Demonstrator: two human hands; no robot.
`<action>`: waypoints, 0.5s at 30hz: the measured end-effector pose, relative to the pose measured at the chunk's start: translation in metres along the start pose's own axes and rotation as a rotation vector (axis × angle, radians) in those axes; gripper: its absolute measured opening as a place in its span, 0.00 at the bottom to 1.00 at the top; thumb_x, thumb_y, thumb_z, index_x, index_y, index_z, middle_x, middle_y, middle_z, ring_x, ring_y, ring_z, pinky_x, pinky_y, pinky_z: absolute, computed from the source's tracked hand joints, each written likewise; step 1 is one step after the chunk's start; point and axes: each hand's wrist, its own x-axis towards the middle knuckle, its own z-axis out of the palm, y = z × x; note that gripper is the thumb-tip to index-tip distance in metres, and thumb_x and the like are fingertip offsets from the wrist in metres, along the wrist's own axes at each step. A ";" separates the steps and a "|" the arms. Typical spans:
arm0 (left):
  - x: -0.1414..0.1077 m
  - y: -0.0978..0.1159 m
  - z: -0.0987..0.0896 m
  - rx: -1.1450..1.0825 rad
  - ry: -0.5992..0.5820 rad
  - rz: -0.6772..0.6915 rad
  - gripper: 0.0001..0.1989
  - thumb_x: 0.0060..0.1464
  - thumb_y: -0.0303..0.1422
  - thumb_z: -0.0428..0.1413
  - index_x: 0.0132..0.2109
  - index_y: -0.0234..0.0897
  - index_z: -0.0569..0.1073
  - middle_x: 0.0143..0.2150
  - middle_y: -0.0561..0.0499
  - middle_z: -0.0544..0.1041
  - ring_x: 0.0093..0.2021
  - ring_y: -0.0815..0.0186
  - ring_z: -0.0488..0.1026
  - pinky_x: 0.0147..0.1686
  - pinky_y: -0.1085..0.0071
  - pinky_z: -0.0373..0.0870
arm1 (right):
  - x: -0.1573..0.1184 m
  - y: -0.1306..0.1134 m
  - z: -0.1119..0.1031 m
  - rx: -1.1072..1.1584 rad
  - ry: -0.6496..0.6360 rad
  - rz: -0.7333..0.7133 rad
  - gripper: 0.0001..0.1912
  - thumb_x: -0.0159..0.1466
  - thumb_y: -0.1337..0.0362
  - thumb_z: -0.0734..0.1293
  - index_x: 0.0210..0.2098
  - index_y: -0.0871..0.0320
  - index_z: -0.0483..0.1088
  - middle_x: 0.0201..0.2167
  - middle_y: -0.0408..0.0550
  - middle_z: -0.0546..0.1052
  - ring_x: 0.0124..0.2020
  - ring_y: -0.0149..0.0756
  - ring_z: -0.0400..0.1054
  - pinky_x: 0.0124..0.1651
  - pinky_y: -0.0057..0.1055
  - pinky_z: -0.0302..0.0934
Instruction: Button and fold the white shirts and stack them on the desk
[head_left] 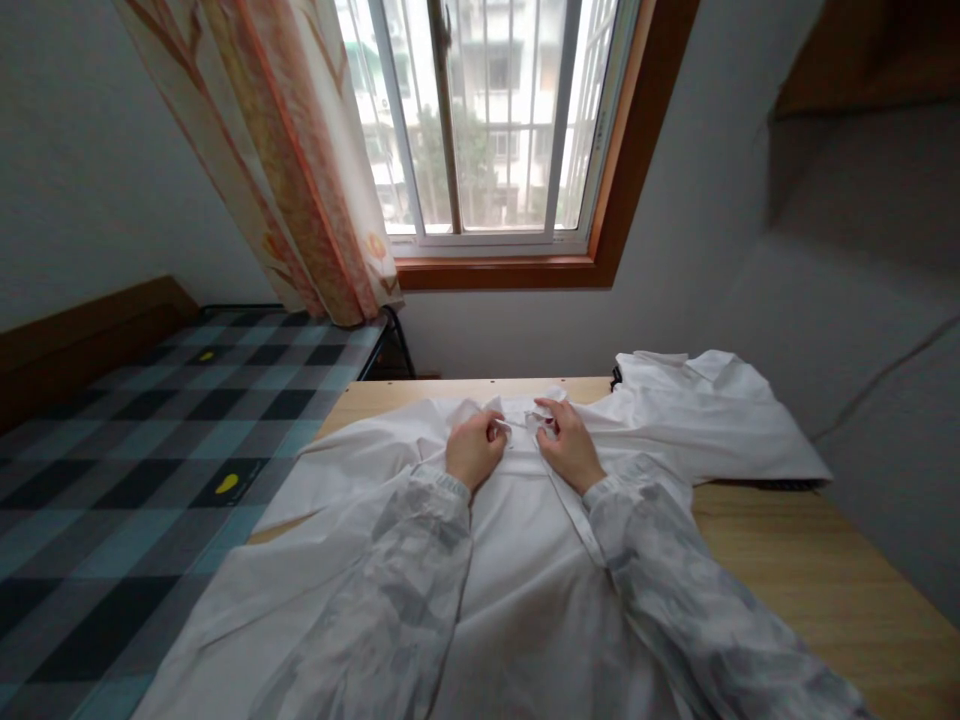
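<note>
A white garment (525, 560) lies spread over the wooden table, its sleeves reaching out to the left and right. Near its upper edge my left hand (477, 448) pinches a bit of the white cloth between thumb and fingers. Just to the right, my right hand (570, 444) has its thumb and fingertips closed on another part of the same edge. The hands are a short distance apart. A narrow white strip (574, 515) runs down from beside my right hand towards the right forearm.
More folded white cloth (720, 400) sits at the table's back right. The wooden table top (795, 560) shows at the right. A bed with a checked cover (225, 430) stands left, below a curtain (300, 160) and a barred window (495, 120).
</note>
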 end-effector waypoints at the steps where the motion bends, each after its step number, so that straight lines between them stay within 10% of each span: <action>1: 0.001 -0.002 -0.002 0.027 -0.034 0.016 0.12 0.60 0.31 0.61 0.50 0.46 0.82 0.32 0.51 0.79 0.34 0.58 0.75 0.37 0.64 0.63 | 0.000 0.000 0.000 -0.081 -0.009 -0.025 0.23 0.65 0.68 0.66 0.59 0.53 0.73 0.48 0.54 0.77 0.47 0.49 0.71 0.55 0.44 0.68; 9: 0.013 0.000 -0.027 0.149 -0.048 0.397 0.04 0.60 0.33 0.62 0.38 0.43 0.83 0.56 0.43 0.81 0.54 0.50 0.76 0.58 0.53 0.71 | 0.001 -0.004 -0.008 -0.430 -0.001 -0.116 0.13 0.71 0.65 0.66 0.51 0.52 0.80 0.43 0.58 0.77 0.48 0.56 0.67 0.54 0.49 0.63; 15: 0.017 -0.002 -0.030 0.060 -0.163 0.530 0.07 0.61 0.30 0.59 0.38 0.44 0.82 0.44 0.44 0.83 0.59 0.50 0.76 0.65 0.51 0.67 | 0.004 -0.009 -0.019 -0.490 -0.020 -0.337 0.30 0.66 0.75 0.64 0.66 0.52 0.71 0.72 0.54 0.68 0.73 0.57 0.55 0.74 0.57 0.50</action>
